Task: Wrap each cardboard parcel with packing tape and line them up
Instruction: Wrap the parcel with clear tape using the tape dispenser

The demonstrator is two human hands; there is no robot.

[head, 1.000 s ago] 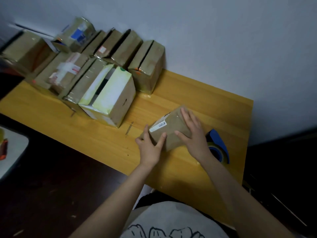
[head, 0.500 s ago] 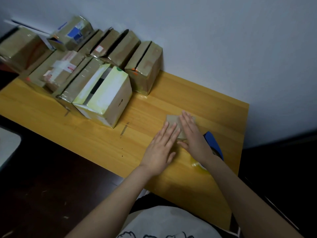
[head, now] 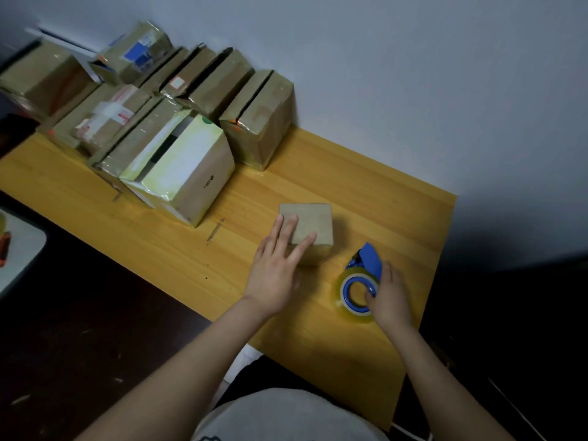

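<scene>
One small parcel (head: 313,221) sits flat on the table (head: 397,198) towards its right end, just left of the tape (head: 358,292) and well apart from the boxes (head: 259,122) packed in rows against the wall at the far left. Its top face is close to square, so no long axis shows; its edges are turned somewhat against the table's front edge. That top is plain brown with no label or writing in sight. The left hand (head: 273,275) lies on it with fingers straight and spread, tips on the near left part of the top, gripping nothing. The right hand (head: 389,297) holds the tape, fingers curled round the clear roll and one fingertip hooked into its blue core; the blue cutter points away towards the wall. Among the boxes, the nearest (head: 191,163) has a white top and a small round dark mark on its side, too small to read. One farther back carries a blue label (head: 136,54), another a white label (head: 109,114) with red print; the blur hides the wording.
</scene>
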